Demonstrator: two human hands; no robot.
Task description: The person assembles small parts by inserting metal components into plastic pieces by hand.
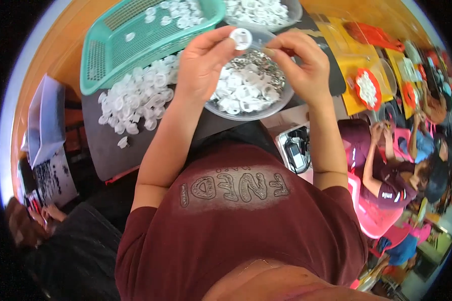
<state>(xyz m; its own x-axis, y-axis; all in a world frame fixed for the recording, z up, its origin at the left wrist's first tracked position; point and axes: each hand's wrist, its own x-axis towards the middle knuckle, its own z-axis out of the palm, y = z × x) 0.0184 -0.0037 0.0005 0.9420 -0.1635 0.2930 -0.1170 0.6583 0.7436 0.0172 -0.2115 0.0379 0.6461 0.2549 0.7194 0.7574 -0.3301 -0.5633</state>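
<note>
I count two bare hands, one left hand (206, 62) and one right hand (304, 62), with one round white piece (241, 38) between the left fingers. From my end I make out one green basket (110, 57), where one separate piece (130, 37) lies apart from a cluster too jumbled to number. I see two bowls, a near bowl (251, 118) and a far bowl (298, 11); their contents defy my counting. I tally one loose heap (138, 95), one stray piece (123, 142) just below it, and at least two red trays (370, 105).
</note>
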